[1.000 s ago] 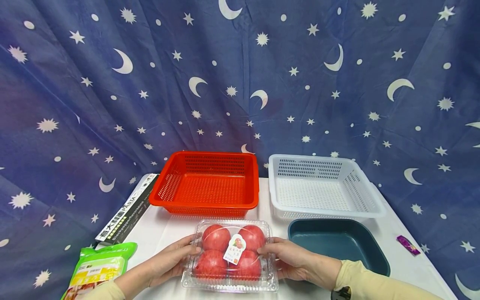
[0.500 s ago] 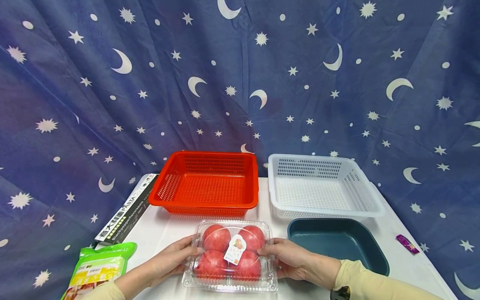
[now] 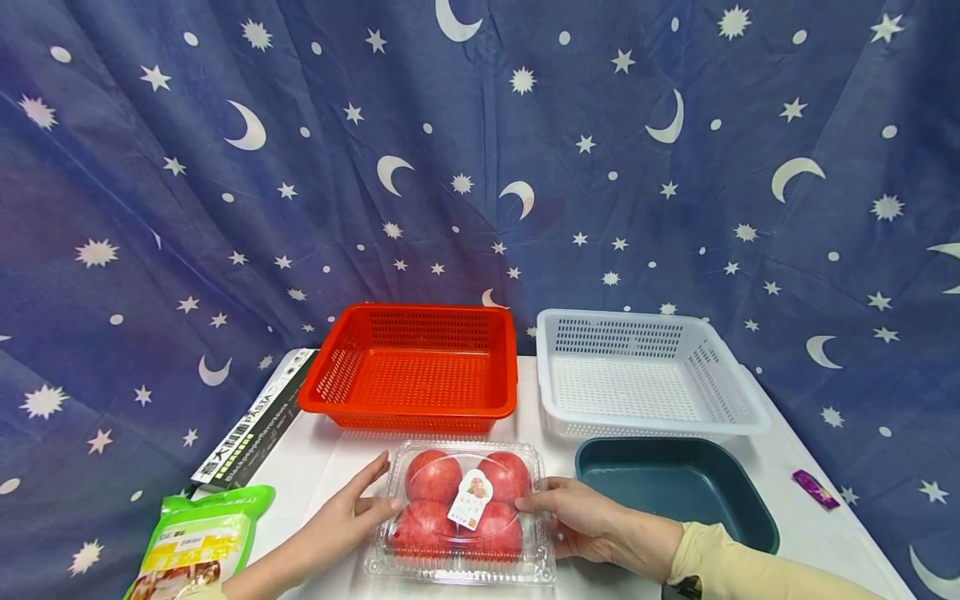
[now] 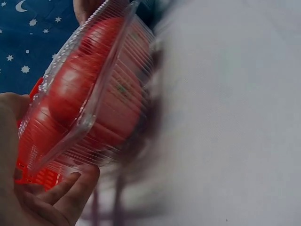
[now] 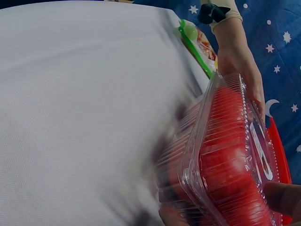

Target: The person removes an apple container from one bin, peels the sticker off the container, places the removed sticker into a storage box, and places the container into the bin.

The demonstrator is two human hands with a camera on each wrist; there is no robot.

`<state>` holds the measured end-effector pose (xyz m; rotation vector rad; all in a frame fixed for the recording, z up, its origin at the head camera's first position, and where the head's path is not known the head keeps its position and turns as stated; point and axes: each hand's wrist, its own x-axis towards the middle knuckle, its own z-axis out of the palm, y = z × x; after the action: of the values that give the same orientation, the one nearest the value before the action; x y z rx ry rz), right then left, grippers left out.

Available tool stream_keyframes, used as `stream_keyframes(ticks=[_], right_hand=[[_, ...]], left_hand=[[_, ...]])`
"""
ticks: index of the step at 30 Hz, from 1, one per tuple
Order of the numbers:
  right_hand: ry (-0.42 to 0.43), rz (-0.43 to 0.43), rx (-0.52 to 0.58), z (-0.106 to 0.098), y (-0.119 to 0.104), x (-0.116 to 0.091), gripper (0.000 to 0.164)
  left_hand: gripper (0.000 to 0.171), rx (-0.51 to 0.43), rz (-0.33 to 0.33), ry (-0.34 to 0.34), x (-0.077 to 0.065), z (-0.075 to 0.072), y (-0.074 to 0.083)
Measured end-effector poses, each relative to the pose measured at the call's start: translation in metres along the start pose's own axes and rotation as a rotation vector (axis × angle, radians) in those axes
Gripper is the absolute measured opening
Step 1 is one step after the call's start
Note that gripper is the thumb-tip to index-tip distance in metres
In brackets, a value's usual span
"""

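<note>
A clear plastic clamshell box [image 3: 459, 575] packed with red apples [image 3: 432, 478] is at the near middle in the head view, a white fruit label [image 3: 471, 498] on its lid. On its right side my right hand [image 3: 581, 517] grips it, the thumb over the lid edge and fingers below. My left hand [image 3: 339, 521] is at the box's left side, index finger extended and thumb at the lid edge. In the left wrist view the fingers [image 4: 77, 188] lie loosely beside the box's lower part. Whether the box's base touches the table cannot be told.
Behind the box stand a red basket [image 3: 420, 412] and a white basket [image 3: 652, 429]. A dark teal tray [image 3: 675, 479] is at the right, past it a small purple packet [image 3: 816, 490]. A pasta box [image 3: 255, 425] and a green food bag [image 3: 202, 542] lie left on the white-covered table [image 3: 300, 475].
My left hand has loosened from the box's left side: its fingers have spread and the index finger has come away from the lid edge. The right hand and the box have hardly moved.
</note>
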<state>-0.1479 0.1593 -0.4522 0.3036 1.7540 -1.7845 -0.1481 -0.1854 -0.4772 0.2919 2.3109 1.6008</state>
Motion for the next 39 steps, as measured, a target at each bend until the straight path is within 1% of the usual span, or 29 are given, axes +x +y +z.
stream_keyframes(ticks=[4,9,12,14,19,22,24,27,31,35,39], right_hand=[[0.013,-0.006,-0.011,0.0,0.0,-0.002,0.073],[0.052,-0.018,-0.042,-0.001,-0.003,-0.005,0.064],[0.092,-0.04,-0.063,-0.001,-0.006,-0.007,0.058],[0.116,-0.052,-0.065,-0.001,-0.009,-0.007,0.059],[0.123,-0.088,-0.063,-0.004,-0.017,-0.011,0.071],[0.118,-0.127,-0.091,-0.007,-0.024,-0.014,0.071],[0.133,-0.163,-0.125,-0.008,-0.028,-0.015,0.07],[0.182,-0.226,-0.204,-0.01,-0.034,-0.016,0.067],[0.235,-0.333,-0.324,-0.012,-0.039,-0.014,0.059],[0.234,-0.443,-0.421,-0.014,-0.044,-0.009,0.05],[0.209,-0.567,-0.565,-0.014,-0.048,-0.001,0.045]], left_hand=[[0.085,0.092,0.11,-0.001,-0.005,0.001,-0.001],[0.088,0.154,0.26,-0.058,-0.01,0.0,-0.007],[0.091,0.186,0.321,-0.08,-0.012,0.0,-0.011],[0.092,0.209,0.348,-0.085,-0.013,0.0,-0.014],[0.089,0.22,0.335,-0.089,-0.016,0.001,-0.017],[0.087,0.212,0.336,-0.09,-0.016,0.001,-0.02],[0.086,0.206,0.338,-0.087,-0.016,0.002,-0.021],[0.085,0.188,0.322,-0.087,-0.016,0.003,-0.022],[0.084,0.155,0.285,-0.085,-0.016,0.004,-0.023],[0.083,0.111,0.264,-0.083,-0.016,0.005,-0.024],[0.083,0.068,0.25,-0.08,-0.016,0.007,-0.025]])
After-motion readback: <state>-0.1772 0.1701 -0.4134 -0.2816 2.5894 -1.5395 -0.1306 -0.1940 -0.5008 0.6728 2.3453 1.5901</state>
